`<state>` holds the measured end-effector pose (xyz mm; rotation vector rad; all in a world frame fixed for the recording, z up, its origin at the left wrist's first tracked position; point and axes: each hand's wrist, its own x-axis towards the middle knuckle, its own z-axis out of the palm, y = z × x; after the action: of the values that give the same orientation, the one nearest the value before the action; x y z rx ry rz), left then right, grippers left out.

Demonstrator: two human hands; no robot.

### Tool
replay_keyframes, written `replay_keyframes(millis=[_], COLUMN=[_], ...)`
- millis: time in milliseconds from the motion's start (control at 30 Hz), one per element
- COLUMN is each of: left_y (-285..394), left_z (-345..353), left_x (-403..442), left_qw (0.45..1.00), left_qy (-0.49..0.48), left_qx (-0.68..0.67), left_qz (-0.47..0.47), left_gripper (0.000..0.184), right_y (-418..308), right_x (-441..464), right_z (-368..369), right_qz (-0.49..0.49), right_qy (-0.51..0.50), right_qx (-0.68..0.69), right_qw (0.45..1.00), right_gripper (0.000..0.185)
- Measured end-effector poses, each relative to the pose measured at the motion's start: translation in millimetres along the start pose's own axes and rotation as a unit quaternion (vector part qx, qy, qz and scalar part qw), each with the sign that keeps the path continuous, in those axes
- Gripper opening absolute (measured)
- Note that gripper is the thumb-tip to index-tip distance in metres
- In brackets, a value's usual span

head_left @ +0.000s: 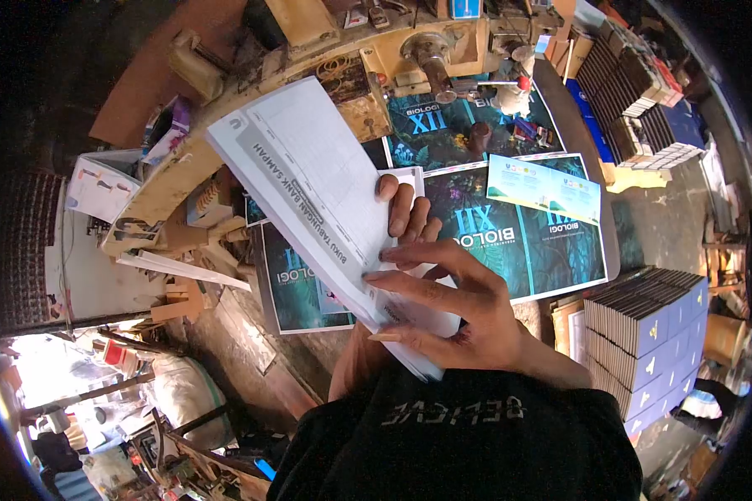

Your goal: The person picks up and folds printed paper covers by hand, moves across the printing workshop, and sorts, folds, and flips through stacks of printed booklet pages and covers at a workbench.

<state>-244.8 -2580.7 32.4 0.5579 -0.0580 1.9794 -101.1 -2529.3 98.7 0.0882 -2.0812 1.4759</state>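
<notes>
A stack of white printed sheets (309, 175), its top page headed "BUKU TABUNGAN BANK SAMPAH", is held at a slant above the table. My left hand (405, 213) supports it from beneath, its fingers curled over the right edge; the palm is hidden behind the paper. Across the stack's lower part lies my right hand (468, 301), with bent fingertips and thumb pressing the sheets near a fold. Under the hands, large dark-teal "BIOLOGI XII" cover sheets (560, 250) are spread over the table. A light blue and yellow printed strip (543, 188) rests on them.
A worn wooden machine frame (468, 58) with metal fittings stands along the far side. Bundled books with blue covers (652, 342) are piled at the right, and more book stacks (618, 92) stand at the upper right. An open white box (100, 188) is at the left.
</notes>
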Motion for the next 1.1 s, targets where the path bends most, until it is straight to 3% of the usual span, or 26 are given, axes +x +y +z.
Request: replay_keyframes(millis=[200, 400, 467, 533, 667, 733, 800, 867, 900, 933, 1000, 1067, 1100], left_y=[-11.6, -9.5, -10.0, -12.2, -16.7, -17.4, -23.9, -29.7, -27.1, -21.9, -7.4, -10.6, -13.1], left_z=[-3.5, -23.6, -27.1, -23.2, -40.4, -64.6, -77.5, -84.5, -45.1, -24.2, -43.9, -40.9, -21.5], left_x=[-6.8, -12.3, -13.6, -17.5, -23.2, -41.0, -66.6, -86.2, -74.7, -68.1, -71.0, -78.5, -65.2], left_qw=[0.999, 1.0, 1.0, 0.999, 0.998, 0.998, 0.958, 0.882, 0.969, 0.934, 0.97, 0.914, 0.901], left_qy=[0.025, 0.003, -0.02, 0.028, 0.017, 0.017, 0.032, -0.009, 0.162, 0.311, 0.148, 0.327, 0.335], left_qx=[-0.024, 0.017, 0.01, 0.011, -0.005, -0.042, -0.277, -0.468, -0.169, 0.151, 0.191, 0.237, 0.265], left_qz=[0.021, 0.018, 0.01, 0.04, 0.057, 0.042, 0.06, 0.062, 0.081, 0.088, 0.031, 0.043, 0.073], left_gripper=[0.024, 0.029, 0.029, 0.029, 0.028, 0.035, 0.044, 0.053, 0.051, 0.049, 0.043, 0.037, 0.034], right_y=[5.2, -1.0, 5.9, 7.1, -9.1, -11.0, -5.2, -7.9, -8.3, -8.3, 3.5, 12.2, 10.3], right_x=[0.4, 2.1, 0.3, -1.4, 0.9, 0.2, -3.5, -7.3, -8.5, -10.0, -13.4, -14.1, -16.0], right_z=[0.8, -6.2, -9.3, -10.9, -5.9, -6.3, -7.2, -12.7, -13.9, -16.1, -21.8, -30.5, -31.4], right_qz=[-0.027, 0.069, 0.124, 0.13, 0.168, 0.171, 0.054, 0.083, 0.1, 0.117, 0.16, 0.161, 0.164], right_qy=[-0.008, 0.022, 0.008, -0.014, 0.064, 0.086, 0.089, 0.066, 0.091, 0.116, 0.131, 0.119, 0.122], right_qx=[-0.073, -0.004, 0.097, 0.101, 0.108, 0.093, -0.02, 0.001, 0.026, 0.049, 0.054, 0.043, 0.038], right_qw=[0.997, 0.997, 0.987, 0.986, 0.978, 0.977, 0.994, 0.994, 0.99, 0.985, 0.977, 0.979, 0.978], right_gripper=[0.049, 0.056, 0.05, 0.049, 0.054, 0.056, 0.054, 0.051, 0.05, 0.049, 0.038, 0.028, 0.028])
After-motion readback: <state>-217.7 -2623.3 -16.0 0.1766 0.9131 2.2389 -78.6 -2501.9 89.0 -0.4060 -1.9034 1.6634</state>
